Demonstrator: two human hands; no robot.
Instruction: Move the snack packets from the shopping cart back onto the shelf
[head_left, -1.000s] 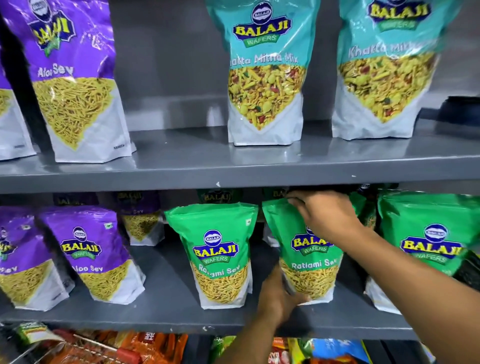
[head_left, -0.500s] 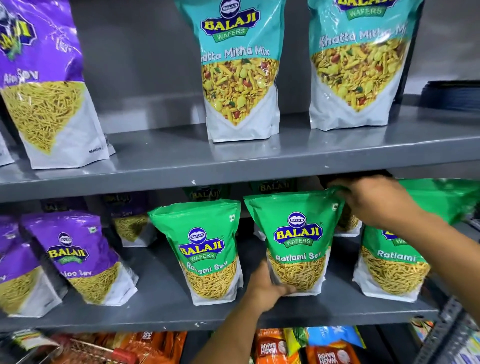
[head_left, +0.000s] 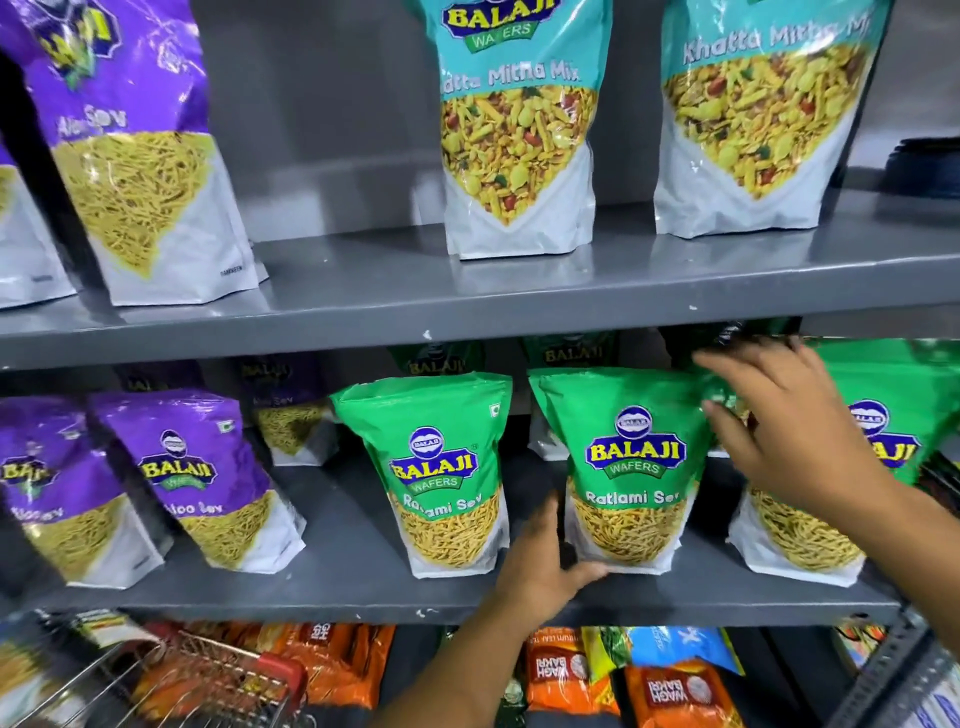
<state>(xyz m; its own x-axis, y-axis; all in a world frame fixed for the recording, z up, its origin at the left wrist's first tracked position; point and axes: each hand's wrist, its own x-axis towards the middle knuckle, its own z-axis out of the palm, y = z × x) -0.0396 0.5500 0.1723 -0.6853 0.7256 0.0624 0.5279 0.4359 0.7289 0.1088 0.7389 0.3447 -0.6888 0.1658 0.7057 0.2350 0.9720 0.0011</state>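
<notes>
Head view, looking forward and down at a grey metal shelf unit (head_left: 467, 312). A green stand-up foil pouch labelled Ratlami Sev (head_left: 631, 467) stands upright on the middle grey shelf board (head_left: 363, 577), second in a front row of three like pouches. The left hand (head_left: 545, 566) cups the pouch's lower left corner, thumb under its base edge and fingers along its side, probably to square the base so the pouch stands facing forward. The right hand (head_left: 779, 431) is spread open and grips nothing; it lies against the upper front of the neighbouring green pouch on the right (head_left: 878, 415), apparently steadying that pouch or pressing it back to keep the row spaced. Purple Aloo Sev pouches (head_left: 197, 478) occupy the left of the same board, and teal Khatta Mitha Mix pouches (head_left: 519, 130) stand on the board above. A wire shopping cart with a red handle (head_left: 223, 680) shows at lower left. Compared with half a second earlier, the right hand has opened, its fingers now splayed rather than curled; the left hand's hold is unchanged.
</notes>
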